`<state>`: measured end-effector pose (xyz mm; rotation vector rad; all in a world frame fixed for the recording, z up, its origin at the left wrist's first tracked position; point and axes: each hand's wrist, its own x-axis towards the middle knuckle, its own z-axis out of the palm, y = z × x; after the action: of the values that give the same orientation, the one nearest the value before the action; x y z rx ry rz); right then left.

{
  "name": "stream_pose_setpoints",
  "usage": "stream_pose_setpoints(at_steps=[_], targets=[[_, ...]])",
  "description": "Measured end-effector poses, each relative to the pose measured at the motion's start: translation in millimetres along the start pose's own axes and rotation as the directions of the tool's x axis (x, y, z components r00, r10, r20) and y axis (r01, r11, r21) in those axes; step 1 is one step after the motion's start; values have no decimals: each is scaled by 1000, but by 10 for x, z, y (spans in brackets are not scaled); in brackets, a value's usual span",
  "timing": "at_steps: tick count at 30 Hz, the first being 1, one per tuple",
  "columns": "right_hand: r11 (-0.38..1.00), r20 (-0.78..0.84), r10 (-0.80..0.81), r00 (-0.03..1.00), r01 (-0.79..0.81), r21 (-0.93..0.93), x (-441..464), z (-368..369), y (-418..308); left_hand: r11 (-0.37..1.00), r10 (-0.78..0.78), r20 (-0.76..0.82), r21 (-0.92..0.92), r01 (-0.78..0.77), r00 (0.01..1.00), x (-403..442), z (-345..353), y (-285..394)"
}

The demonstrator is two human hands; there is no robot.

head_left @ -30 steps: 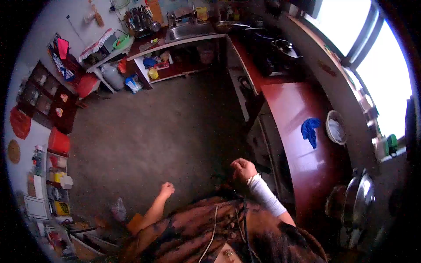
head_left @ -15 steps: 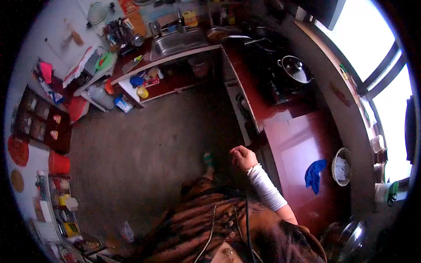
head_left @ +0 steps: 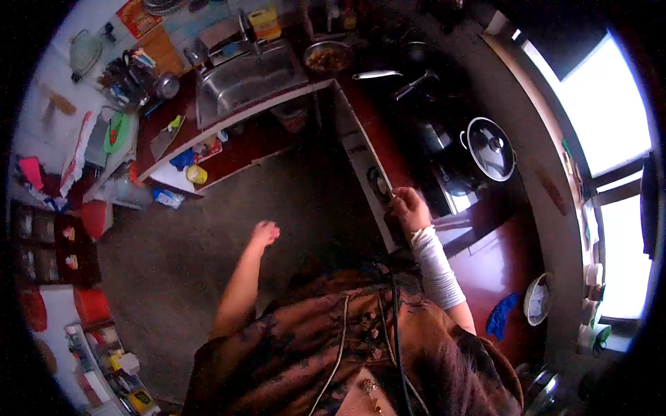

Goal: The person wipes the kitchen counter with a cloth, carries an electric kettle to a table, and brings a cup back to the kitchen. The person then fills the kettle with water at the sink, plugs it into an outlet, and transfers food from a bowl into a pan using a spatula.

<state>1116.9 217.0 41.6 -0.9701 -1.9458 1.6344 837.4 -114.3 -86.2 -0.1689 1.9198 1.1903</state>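
My left hand (head_left: 264,234) hangs over the floor in front of my body, its fingers curled in and slightly blurred; nothing shows in it. At the edge of the red counter (head_left: 378,132), my right hand (head_left: 411,210) has its fingers bent and pressed together, with a white sleeve cover on the forearm. Whether those fingers hold something small or touch the counter edge, I cannot make out. Beyond the right hand is the dark stove (head_left: 433,139). A pot with a glass lid (head_left: 491,149) stands on it, and a dark wok (head_left: 416,59) sits farther back.
A steel sink (head_left: 246,83) is at the back, beside a pan of food (head_left: 327,57). A blue cloth (head_left: 501,315) and a basket (head_left: 538,299) lie on the right counter. Shelves line the left wall, with a red bucket (head_left: 91,305) there.
I have moved forward, toward the sink and stove. My left hand has come into view over the floor. My right hand is now beside the counter edge near the stove.
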Motion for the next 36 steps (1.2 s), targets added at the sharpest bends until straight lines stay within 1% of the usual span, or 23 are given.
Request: stream_pose_setpoints(at_steps=[3,4,6,7,8,9,10,12,14,15,17,18,19,21,22,23,24,25,26,28,29,31,36], targets=[[998,-35,-59,998,58,-18,606,-79,39,998,53,112,26,-56,992,185,395,1018],[999,-68,-18,998,15,-50,826,-119,48,996,90,174,6,-93,981,260,502,1265],[981,-119,-154,981,138,-134,1358,-223,118,994,112,245,-12,-113,963,512,619,1606],[994,-155,-22,988,39,106,1599,-252,115,991,130,290,-52,-120,948,649,658,1747],[937,-162,111,981,-49,345,1829,-221,-100,987,152,331,-93,-128,931,795,674,1892],[867,-201,247,948,-123,483,2037,-182,-314,989,145,333,-81,-125,932,914,694,2021],[861,-208,253,945,-122,493,2277,-207,-335,990,142,336,-67,-127,931,1043,714,2179],[703,-169,322,931,-116,702,2580,-207,-346,998,22,291,-65,-3,957,1268,685,2382],[637,-173,407,897,-143,757,2856,-236,-210,999,11,324,-49,5,946,1577,736,2661],[809,-171,107,980,14,587,2982,-262,-136,998,37,349,-68,-14,936,1724,807,2833],[509,-30,374,927,-178,842,3158,-276,-157,993,76,383,-110,-36,921,2013,911,3154],[651,-85,375,923,-198,733,3167,-357,-143,990,94,399,-133,-43,912,2134,1013,3332],[745,-271,485,832,-230,626,3135,-290,-515,984,105,433,-173,-32,895,2248,1107,3496],[877,-401,465,789,-350,329,3111,-501,-295,974,105,466,-226,3,878,2490,1363,3852],[960,-520,279,808,-252,123,3124,-651,181,970,86,467,-239,32,880,2627,1490,4006],[972,-564,129,816,-217,-90,3037,-706,114,973,73,468,-229,42,881,2792,1605,4120],[979,-505,195,841,-198,48,2947,-871,387,949,67,469,-303,89,881,2964,1720,4220],[940,-521,228,823,-326,-105,2888,-909,254,917,60,471,-374,137,880,3114,1810,4298],[941,-519,294,803,-337,11,2847,-844,35,920,43,478,-361,152,877,3230,1883,4352],[917,-573,392,720,-358,177,2770,-774,-156,804,76,527,-534,261,847,3411,1966,4413],[911,-580,403,708,-373,178,2714,-740,-218,806,58,536,-523,277,842,3500,1984,4399],[953,-673,245,698,-303,33,2633,-674,-352,818,17,549,-488,304,836,3688,2026,4344],[888,-655,433,619,-419,192,2657,-422,-1069,849,-32,522,-435,299,853,3809,1946,4444]])
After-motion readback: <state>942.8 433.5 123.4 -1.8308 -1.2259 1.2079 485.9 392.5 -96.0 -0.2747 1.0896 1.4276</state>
